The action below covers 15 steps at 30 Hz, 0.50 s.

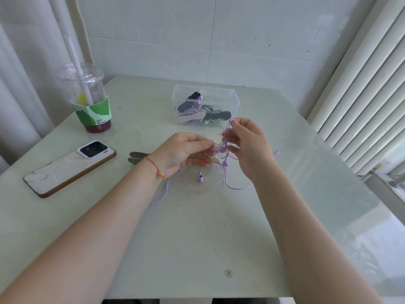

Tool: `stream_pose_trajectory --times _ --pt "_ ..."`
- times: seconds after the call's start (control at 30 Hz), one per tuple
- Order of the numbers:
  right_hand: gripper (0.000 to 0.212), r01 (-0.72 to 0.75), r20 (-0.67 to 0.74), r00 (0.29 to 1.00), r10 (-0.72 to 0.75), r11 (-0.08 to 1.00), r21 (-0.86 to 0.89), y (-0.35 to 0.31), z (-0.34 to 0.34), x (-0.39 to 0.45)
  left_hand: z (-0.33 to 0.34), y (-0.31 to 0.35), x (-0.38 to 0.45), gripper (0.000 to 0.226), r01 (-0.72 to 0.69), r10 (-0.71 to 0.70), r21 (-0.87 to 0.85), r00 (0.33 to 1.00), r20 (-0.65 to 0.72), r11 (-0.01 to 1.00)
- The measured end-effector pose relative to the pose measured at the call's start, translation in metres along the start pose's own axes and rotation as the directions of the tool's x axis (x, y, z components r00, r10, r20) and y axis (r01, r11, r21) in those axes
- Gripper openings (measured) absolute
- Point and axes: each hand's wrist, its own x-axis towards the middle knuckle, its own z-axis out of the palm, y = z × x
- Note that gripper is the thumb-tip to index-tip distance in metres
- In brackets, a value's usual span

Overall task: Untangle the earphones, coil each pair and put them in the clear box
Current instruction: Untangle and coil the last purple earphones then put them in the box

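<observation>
Both hands are pinching the purple earphones [221, 150] above the table [197, 238]: left hand [182, 153] gripping the buds, right hand [245, 145] holding the cord.

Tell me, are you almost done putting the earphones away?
Partly. The clear box already holds coiled purple and green pairs with straps round them. Now the left hand and right hand pinch a tangled purple pair above the table. That pair is not yet untangled, coiled or boxed. Two dark straps lie unused beside the left hand.
</observation>
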Motion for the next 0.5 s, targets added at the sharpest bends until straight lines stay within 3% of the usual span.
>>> stream_pose_trajectory --times 0.27,0.5 --pt "0.004 -0.030 0.096 0.995 0.028 0.999 0.012 0.0040 0.0015 0.0009 0.0033 0.0012 -0.0025 0.010 0.007 -0.006 -0.015 0.998 0.056 1.000" --pt "0.011 -0.047 0.181 0.983 0.042 0.999 0.022 0.0043 -0.0006 0.0014 0.0018 0.0008 -0.0003 0.004 0.022 -0.023 -0.024 0.999 -0.041 0.999"
